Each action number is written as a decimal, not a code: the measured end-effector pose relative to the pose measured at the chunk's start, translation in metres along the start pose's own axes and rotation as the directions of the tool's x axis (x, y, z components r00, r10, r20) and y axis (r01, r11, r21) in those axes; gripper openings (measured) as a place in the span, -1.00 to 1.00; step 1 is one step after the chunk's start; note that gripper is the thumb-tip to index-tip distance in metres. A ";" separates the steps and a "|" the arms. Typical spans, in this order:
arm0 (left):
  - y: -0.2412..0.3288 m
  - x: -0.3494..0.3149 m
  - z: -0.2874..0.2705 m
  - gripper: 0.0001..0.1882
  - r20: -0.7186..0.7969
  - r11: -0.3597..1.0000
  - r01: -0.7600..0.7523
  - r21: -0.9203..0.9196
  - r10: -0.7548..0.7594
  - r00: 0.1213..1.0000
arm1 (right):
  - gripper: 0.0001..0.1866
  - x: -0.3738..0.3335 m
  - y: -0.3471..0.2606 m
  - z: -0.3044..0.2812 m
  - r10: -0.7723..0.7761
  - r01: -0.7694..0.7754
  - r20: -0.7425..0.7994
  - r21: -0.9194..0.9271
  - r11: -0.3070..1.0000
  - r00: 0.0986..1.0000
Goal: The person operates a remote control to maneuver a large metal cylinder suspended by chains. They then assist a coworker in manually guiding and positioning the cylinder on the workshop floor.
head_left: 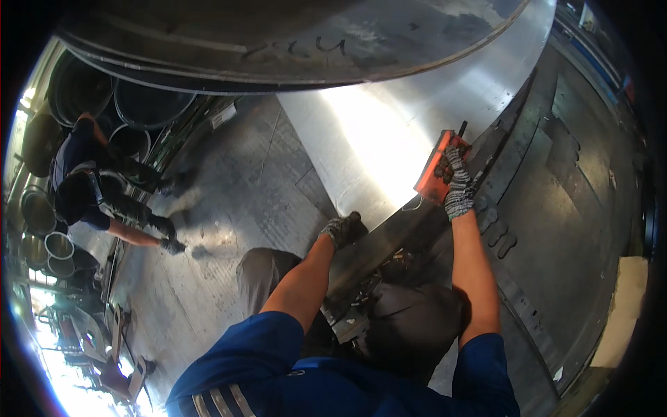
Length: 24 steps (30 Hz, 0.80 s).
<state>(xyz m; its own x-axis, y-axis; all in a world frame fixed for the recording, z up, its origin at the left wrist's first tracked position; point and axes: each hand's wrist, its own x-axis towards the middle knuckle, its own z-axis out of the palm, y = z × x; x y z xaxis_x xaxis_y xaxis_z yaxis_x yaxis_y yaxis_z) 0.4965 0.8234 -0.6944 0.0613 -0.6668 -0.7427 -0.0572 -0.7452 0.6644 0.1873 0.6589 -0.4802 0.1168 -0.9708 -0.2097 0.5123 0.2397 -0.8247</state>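
A worker's gloved left hand (340,231) curls at the near corner of a bright metal sheet (361,139); whether its fingers pinch the edge cannot be told. Ahead and to its right, the gloved right hand (460,186) closes its fingers around an orange-red tool (432,182) at the sheet's long edge. Should that grip slip or the sheet shift, the edge could cut through either glove, while the bare forearms have no cover. Between the hands and the worker's knees runs a dark beam (389,254); fingers caught between sheet and beam could be pinched. Beyond the hands, a large curved plate (292,69) overhangs the sheet, a head-knock risk for anyone rising carelessly. It bears a dark handwritten marking (337,48), the one clear piece of writing; no brand or label can be made out. Well left of the left hand, a co-worker (76,163) bends beside stacked metal rings (59,244).
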 end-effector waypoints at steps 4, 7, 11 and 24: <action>-0.013 0.017 0.002 -0.51 0.196 0.973 -0.178 0.148 0.148 0.969 | -0.70 0.011 0.010 -0.013 -0.039 0.040 -0.057 0.016 0.999 0.998; -0.031 0.028 -0.006 -0.55 0.310 0.900 -0.359 0.247 0.277 0.909 | -0.65 -0.009 -0.004 0.007 0.009 -0.009 0.025 0.006 1.000 1.000; -0.021 0.041 0.000 -0.64 0.457 0.552 -0.588 0.592 0.370 0.809 | -0.60 -0.010 -0.009 -0.001 0.042 -0.041 -0.025 0.038 0.998 0.999; -0.044 0.037 0.009 -0.42 0.134 0.949 -0.176 -0.261 0.216 0.967 | -0.62 -0.004 0.001 -0.003 0.095 -0.096 -0.046 -0.024 0.995 0.994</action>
<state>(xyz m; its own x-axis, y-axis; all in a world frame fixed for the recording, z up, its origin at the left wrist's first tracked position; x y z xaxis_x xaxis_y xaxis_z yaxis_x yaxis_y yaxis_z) 0.4923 0.8318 -0.7517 -0.0868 -0.8057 -0.5859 0.1954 -0.5905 0.7830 0.1844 0.6633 -0.4818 0.1255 -0.9420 -0.3112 0.4781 0.3322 -0.8130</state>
